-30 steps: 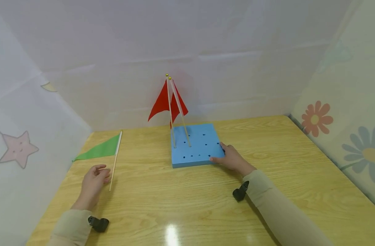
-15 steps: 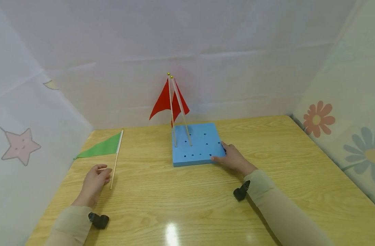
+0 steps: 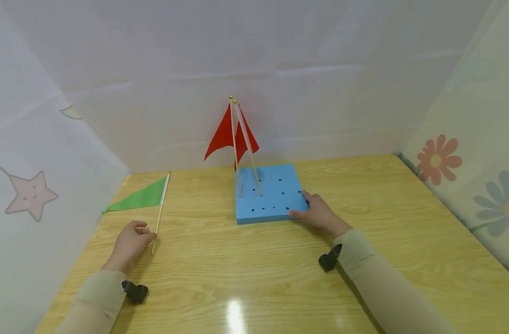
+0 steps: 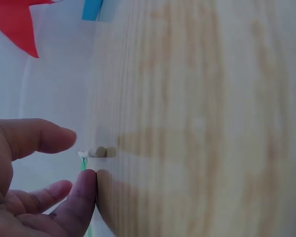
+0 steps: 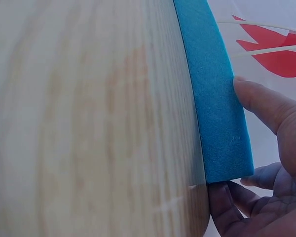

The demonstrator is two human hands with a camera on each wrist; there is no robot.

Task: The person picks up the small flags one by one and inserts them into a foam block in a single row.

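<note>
My left hand (image 3: pixel 130 243) is at the lower part of the green flag's stick (image 3: pixel 158 221), near the table's left side. In the left wrist view its thumb (image 4: pixel 52 137) and fingers are spread apart, with the end of the stick (image 4: pixel 99 152) showing between them. The green pennant (image 3: pixel 142 195) lies flat to the left. My right hand (image 3: pixel 319 214) grips the near right corner of a blue foam block (image 3: pixel 271 200), thumb on its top, other fingers along its right side. Two sticks with red flags (image 3: pixel 223 135) stand in the block's holes, leaning slightly left.
The block has several small dark holes in its top. A light wood table (image 3: pixel 221 278) spreads under everything. Pale cloth walls (image 3: pixel 338 111) rise at its back and sides, with printed flowers (image 3: pixel 439 160) at right and a star (image 3: pixel 31 195) at left.
My left hand has shifted slightly right, its fingertips now at the green flag's stick. The right hand keeps its grip on the block. The whole head view has shifted a little.
</note>
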